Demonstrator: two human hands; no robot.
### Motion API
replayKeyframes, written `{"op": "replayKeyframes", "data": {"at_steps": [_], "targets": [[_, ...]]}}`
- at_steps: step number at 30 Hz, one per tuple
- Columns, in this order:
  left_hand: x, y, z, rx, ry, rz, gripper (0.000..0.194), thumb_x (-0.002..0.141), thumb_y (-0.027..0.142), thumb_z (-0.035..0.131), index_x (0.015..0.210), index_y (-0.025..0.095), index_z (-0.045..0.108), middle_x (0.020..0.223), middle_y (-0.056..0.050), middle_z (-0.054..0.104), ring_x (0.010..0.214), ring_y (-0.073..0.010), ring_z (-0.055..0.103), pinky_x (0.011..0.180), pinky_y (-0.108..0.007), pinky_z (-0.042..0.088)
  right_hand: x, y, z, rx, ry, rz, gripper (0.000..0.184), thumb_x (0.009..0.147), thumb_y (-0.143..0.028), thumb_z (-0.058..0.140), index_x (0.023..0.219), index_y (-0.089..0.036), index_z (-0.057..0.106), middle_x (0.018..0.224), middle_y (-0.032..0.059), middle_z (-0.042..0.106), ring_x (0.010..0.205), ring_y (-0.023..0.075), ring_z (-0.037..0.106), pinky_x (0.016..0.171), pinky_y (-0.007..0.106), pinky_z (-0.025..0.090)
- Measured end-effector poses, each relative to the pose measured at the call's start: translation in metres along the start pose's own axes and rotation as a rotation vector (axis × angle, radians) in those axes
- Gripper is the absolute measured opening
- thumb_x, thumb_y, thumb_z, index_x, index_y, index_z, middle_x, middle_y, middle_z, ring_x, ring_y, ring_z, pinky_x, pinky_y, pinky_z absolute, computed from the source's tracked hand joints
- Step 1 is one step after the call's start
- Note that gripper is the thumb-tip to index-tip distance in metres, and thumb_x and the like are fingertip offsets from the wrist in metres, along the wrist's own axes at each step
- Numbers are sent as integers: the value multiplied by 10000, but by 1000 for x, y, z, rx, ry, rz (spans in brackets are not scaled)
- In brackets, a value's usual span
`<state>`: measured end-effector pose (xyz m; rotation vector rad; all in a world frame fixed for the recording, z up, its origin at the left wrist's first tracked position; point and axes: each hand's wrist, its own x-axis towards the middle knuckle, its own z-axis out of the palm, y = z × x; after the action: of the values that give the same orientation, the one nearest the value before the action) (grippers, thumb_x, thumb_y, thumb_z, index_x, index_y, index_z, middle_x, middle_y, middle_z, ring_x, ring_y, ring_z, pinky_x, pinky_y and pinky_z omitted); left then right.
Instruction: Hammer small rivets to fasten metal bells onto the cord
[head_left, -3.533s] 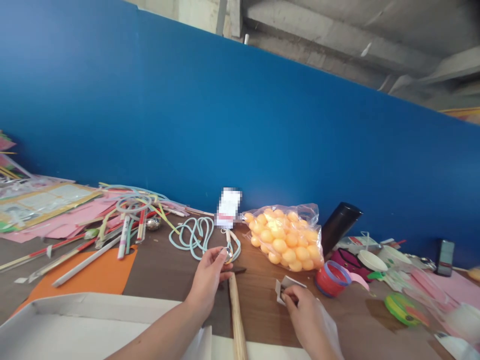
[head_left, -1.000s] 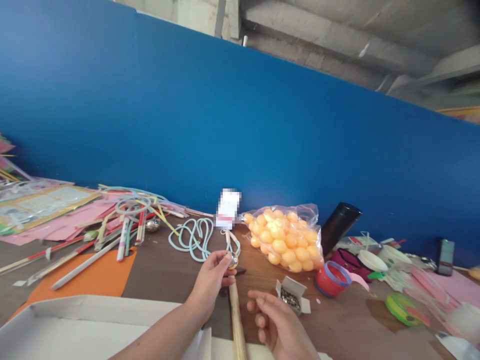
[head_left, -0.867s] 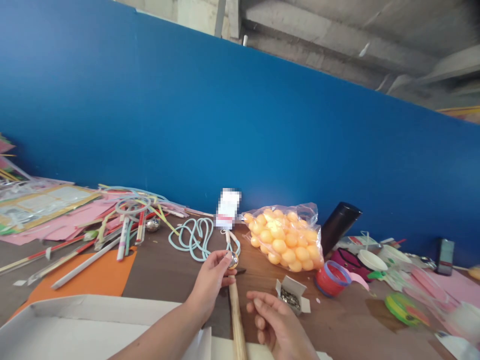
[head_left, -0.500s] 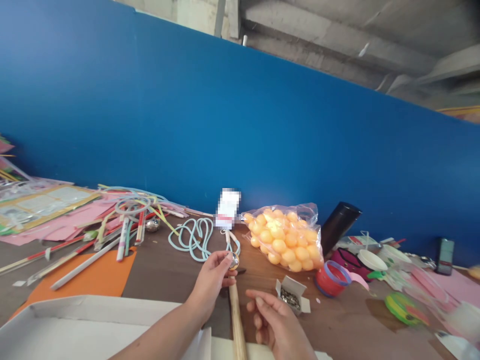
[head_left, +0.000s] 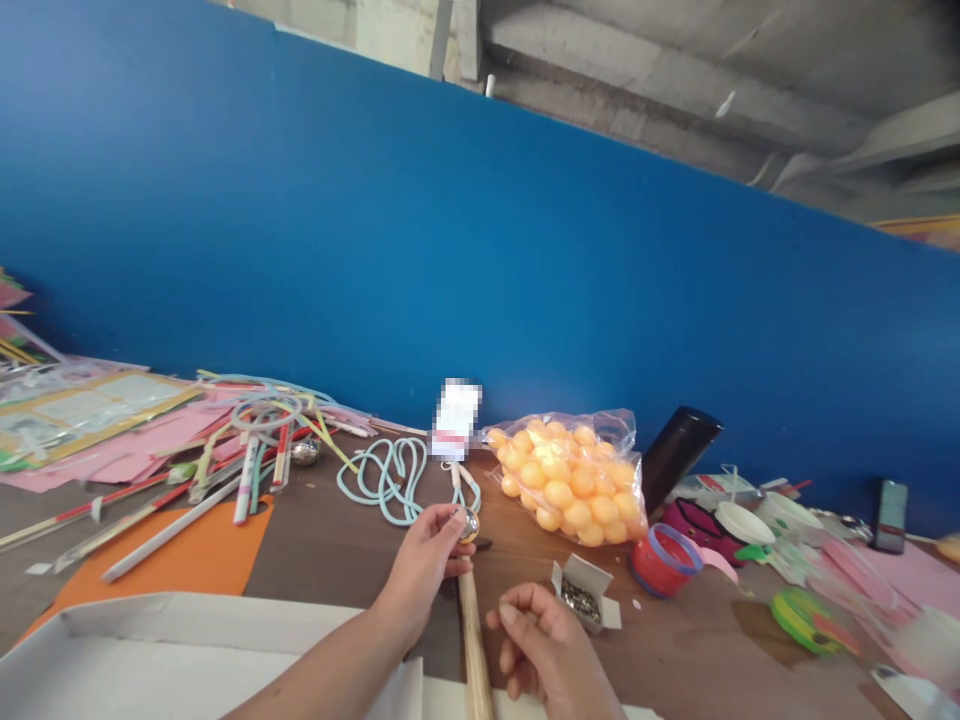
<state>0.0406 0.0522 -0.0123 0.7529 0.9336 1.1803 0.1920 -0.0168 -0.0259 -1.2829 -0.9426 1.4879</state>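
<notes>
My left hand [head_left: 435,545] pinches a small shiny silver ball [head_left: 469,525] between thumb and fingers. Below it a pale wooden handle [head_left: 474,650] runs toward me; a dark pointed piece [head_left: 484,545] shows beside its far end, partly covered by my fingers. My right hand [head_left: 544,640] hovers to the right of the handle, thumb against its curled fingers; anything in that pinch is too small to make out. Just beyond it stands an opened little white box [head_left: 589,590] of small metal pieces.
A clear bag of orange balls [head_left: 570,485] lies behind, with a black cylinder [head_left: 682,450] and red cup [head_left: 664,560] to the right. Blue cord [head_left: 390,480] joins a badge [head_left: 455,420]. Rods and another silver ball [head_left: 305,452] lie left; a white tray [head_left: 180,610] is in front.
My right hand's fingers, stretched out before, have curled in, with thumb and index finger closer together. My left hand keeps the silver ball in nearly the same place.
</notes>
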Motion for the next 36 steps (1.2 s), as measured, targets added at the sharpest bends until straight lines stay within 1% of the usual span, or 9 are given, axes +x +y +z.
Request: {"op": "replayKeyframes", "data": {"at_steps": [2,4,9,14,18,23,26,29,36], "targets": [[1,-1,0,4,-1,-1,361,686,449,641,907,169,581,842,-45,610,659,-122,601,574,-241,499,2,3,1,-54,2,-13,378,651,-473,705,764,-147,551,541,-22,601,375,60,471,347,155,378],[2,-1,0,5,1,-1,362,693,443,637,918,166,575,860,-51,611,663,-121,602,572,-236,497,2,5,2,-81,6,-20,402,649,-504,693,773,-142,568,475,-45,556,341,53,441,339,152,352],[3,-1,0,10,-12,1,339,710,431,624,908,163,563,860,-50,608,667,-121,605,569,-228,494,3,7,5,-75,67,-39,465,605,-535,709,828,-143,595,523,-49,558,326,38,410,329,157,346],[3,0,0,-4,-13,-10,346,689,439,641,892,169,571,836,-40,610,660,-123,606,572,-234,496,5,9,4,-75,123,-70,452,609,-534,708,824,-150,608,507,-54,525,344,54,414,332,175,363],[3,-1,-1,-12,-18,-7,351,682,449,643,888,172,577,843,-42,616,663,-126,607,577,-240,497,5,9,5,-97,112,-74,453,639,-564,670,788,-142,604,503,-40,534,350,61,437,342,180,372],[2,-2,-2,-18,-18,-1,370,665,459,654,887,171,588,849,-51,625,664,-131,609,585,-251,499,3,8,7,-80,117,-101,451,617,-540,700,828,-160,578,553,-45,551,355,53,418,336,181,376],[2,-2,-2,-12,-21,0,370,670,459,650,892,170,587,863,-55,630,660,-125,606,579,-244,495,2,7,7,-88,104,-91,418,638,-543,682,755,-168,539,486,-67,515,340,47,396,339,170,364],[2,-2,-3,-4,-29,2,363,684,455,639,897,168,580,874,-59,630,667,-125,605,579,-240,494,1,5,8,-120,96,-80,436,638,-572,664,714,-168,518,434,-76,490,328,49,403,347,168,360],[3,-3,-2,-6,-11,0,377,663,459,655,891,166,589,857,-62,635,649,-126,603,569,-240,492,-2,1,9,-203,94,-70,492,626,-619,638,748,-156,527,483,-26,582,345,73,490,378,177,382]]}}
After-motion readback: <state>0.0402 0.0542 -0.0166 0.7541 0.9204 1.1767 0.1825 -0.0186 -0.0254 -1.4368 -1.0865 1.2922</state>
